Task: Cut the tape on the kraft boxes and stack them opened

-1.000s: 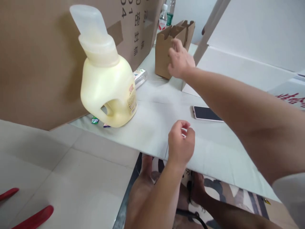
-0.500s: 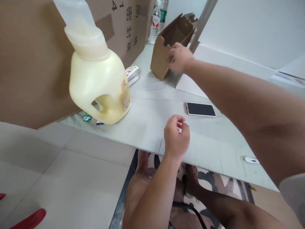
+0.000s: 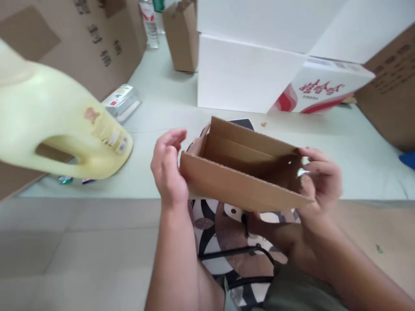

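Observation:
An open-topped cardboard box (image 3: 246, 183) is held tilted above the table's front edge, its inside facing me. My left hand (image 3: 170, 168) is at its left end, fingers curved and palm against the corner. At the right end, my right hand (image 3: 320, 177) grips the wall, with fingertips at a small hole there. Behind the box, a dark phone (image 3: 241, 124) shows only in part. A large pale-yellow jug (image 3: 97, 142) with a handle stands to the left of my left hand.
White boxes (image 3: 236, 73) and a red-and-white carton (image 3: 327, 88) stand at the back. Another brown cardboard box (image 3: 181, 41) is beside water bottles (image 3: 151, 26). A clear package (image 3: 123, 103) lies behind the jug. Large cartons (image 3: 106, 47) flank the table (image 3: 324, 138).
My right hand has left the box at the back and now holds a cardboard box in front of me. My left hand has moved left to this box's end. The view has turned right.

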### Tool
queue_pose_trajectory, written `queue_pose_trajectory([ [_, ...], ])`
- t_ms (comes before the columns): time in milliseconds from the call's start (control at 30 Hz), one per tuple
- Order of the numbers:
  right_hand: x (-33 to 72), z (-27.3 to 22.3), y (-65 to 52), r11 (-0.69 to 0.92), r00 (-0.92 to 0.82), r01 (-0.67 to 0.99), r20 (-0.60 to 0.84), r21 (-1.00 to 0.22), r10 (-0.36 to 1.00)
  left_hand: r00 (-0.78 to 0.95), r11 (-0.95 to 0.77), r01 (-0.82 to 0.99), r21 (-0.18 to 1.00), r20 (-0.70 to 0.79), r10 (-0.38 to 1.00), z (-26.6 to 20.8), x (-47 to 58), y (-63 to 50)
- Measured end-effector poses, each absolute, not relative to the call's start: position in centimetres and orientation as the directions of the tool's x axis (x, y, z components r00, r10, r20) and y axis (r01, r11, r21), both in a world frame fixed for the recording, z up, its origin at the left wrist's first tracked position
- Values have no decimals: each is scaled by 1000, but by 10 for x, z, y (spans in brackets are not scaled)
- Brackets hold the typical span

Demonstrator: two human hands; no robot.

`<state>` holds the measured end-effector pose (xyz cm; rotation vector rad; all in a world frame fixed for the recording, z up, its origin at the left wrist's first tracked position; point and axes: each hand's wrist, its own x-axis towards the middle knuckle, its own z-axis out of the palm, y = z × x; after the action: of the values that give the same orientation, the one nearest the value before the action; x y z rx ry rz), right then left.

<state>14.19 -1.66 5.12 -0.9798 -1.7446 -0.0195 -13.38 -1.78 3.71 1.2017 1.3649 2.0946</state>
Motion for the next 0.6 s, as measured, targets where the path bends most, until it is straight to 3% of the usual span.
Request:
queue_pose_trajectory([
  [67,150,38,-22,661,-137,580,744,-475,654,-462,-515,6,857,460,759,37,-125,-15],
  [133,155,31,-18,675,-236,562,690,-478,685,-459,-526,-58,848,445,769,36,-118,-10],
  [233,165,26,-10,711,-307,512,671,-482,675,-520,-519,-63,852,416,746,33,-112,0],
  [333,172,21,-8,738,-309,474,694,-480,650,-469,-543,100,834,521,713,26,-109,13],
  [400,174,17,-9,737,-273,443,706,-511,653,-458,-559,188,807,576,677,20,-106,21],
  [500,177,10,-11,702,-73,417,749,-577,659,-493,-589,225,776,612,619,13,-100,29],
  [600,186,6,-11,581,94,401,663,-708,743,-499,-612,226,758,630,596,7,-90,33],
])
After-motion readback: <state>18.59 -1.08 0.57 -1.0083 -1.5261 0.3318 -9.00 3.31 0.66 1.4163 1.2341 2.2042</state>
